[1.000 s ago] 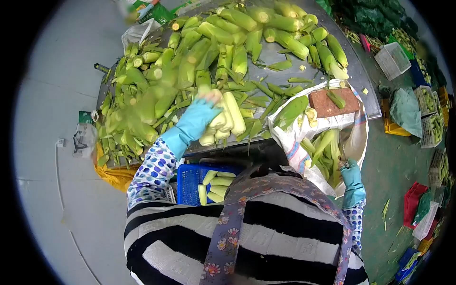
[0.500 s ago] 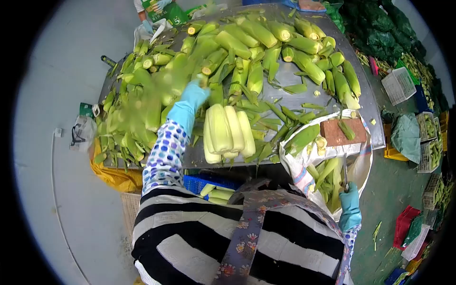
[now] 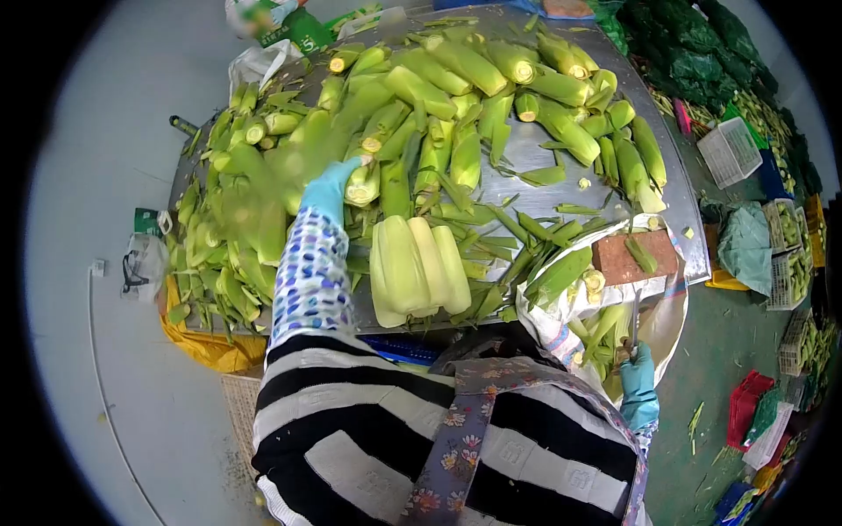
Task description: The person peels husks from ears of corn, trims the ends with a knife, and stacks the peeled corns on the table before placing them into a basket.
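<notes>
My left hand, in a blue glove, is closed on an ear of corn in its green husk, cut end facing me. A stack of pale peeled corn ears lies at the table's near edge, right of my left forearm. At the lower right, my gloved right hand is wrapped round the handle of a knife, its thin blade pointing up over a white sack of husks. Unpeeled corn is heaped across the metal table.
A reddish brick rests on the sack's rim. Loose husks lie beside the peeled stack. Another person's arm shows at the top left. White crates and green net bags stand at the right.
My left hand has moved slightly left and down and now grips a husked ear. The view has shifted a little. My right hand still holds the knife over the sack.
</notes>
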Action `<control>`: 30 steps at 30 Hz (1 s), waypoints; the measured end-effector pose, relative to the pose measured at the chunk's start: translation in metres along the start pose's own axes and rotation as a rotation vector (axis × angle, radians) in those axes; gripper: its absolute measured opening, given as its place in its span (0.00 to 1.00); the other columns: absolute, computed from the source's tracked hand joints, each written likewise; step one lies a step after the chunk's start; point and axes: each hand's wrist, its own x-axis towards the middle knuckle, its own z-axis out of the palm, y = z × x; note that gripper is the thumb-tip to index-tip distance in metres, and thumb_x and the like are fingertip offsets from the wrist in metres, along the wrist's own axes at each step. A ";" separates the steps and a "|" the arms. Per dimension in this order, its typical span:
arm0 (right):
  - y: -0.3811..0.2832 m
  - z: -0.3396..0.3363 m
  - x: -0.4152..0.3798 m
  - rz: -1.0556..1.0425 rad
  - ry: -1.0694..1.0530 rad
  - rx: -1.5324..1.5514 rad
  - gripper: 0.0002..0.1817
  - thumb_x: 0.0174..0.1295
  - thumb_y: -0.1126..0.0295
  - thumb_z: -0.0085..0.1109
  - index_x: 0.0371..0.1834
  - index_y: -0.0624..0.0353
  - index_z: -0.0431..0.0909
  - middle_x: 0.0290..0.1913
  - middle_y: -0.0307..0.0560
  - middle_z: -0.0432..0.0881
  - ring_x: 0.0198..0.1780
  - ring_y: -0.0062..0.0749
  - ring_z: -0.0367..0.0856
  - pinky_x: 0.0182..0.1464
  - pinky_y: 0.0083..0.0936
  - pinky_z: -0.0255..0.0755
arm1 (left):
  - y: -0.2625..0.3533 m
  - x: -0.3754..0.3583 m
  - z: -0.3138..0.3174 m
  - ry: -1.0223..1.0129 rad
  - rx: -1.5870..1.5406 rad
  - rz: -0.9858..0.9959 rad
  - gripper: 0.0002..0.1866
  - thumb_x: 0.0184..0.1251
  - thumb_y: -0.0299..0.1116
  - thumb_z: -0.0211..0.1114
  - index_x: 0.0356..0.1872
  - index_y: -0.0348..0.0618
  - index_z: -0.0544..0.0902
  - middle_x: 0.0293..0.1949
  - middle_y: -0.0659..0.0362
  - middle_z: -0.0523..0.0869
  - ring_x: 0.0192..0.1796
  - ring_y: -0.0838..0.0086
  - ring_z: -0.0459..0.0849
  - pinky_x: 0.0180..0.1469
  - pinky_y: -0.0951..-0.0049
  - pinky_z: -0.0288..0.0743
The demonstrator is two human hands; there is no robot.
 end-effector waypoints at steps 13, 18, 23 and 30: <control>-0.260 -0.035 0.030 -0.405 0.027 0.116 0.30 0.70 0.63 0.53 0.75 0.54 0.61 0.60 0.62 0.77 0.58 0.50 0.79 0.61 0.35 0.70 | 0.065 -0.285 0.073 -1.143 -1.297 0.172 0.39 0.68 0.55 0.61 0.69 0.34 0.64 0.61 0.36 0.74 0.57 0.48 0.81 0.62 0.45 0.76; -0.277 -0.056 0.009 -0.569 0.124 0.029 0.37 0.67 0.66 0.55 0.79 0.51 0.52 0.47 0.65 0.82 0.46 0.56 0.83 0.48 0.41 0.76 | 0.073 -0.343 0.185 -1.251 -1.253 0.144 0.34 0.72 0.49 0.58 0.72 0.40 0.64 0.68 0.44 0.71 0.66 0.53 0.73 0.70 0.50 0.68; -0.245 -0.076 -0.036 -0.424 0.009 -0.049 0.41 0.65 0.67 0.60 0.80 0.45 0.51 0.43 0.53 0.82 0.38 0.48 0.82 0.43 0.37 0.75 | 0.073 -0.381 0.248 -1.722 -1.260 -0.341 0.27 0.76 0.50 0.50 0.65 0.42 0.74 0.61 0.48 0.78 0.64 0.55 0.75 0.68 0.51 0.67; -0.217 -0.084 -0.052 -0.417 0.085 -0.083 0.43 0.67 0.65 0.60 0.81 0.46 0.46 0.44 0.53 0.79 0.39 0.46 0.81 0.46 0.34 0.75 | 0.070 -0.419 0.280 -1.631 -1.014 -0.364 0.24 0.75 0.51 0.53 0.60 0.44 0.76 0.53 0.52 0.83 0.53 0.59 0.83 0.58 0.52 0.78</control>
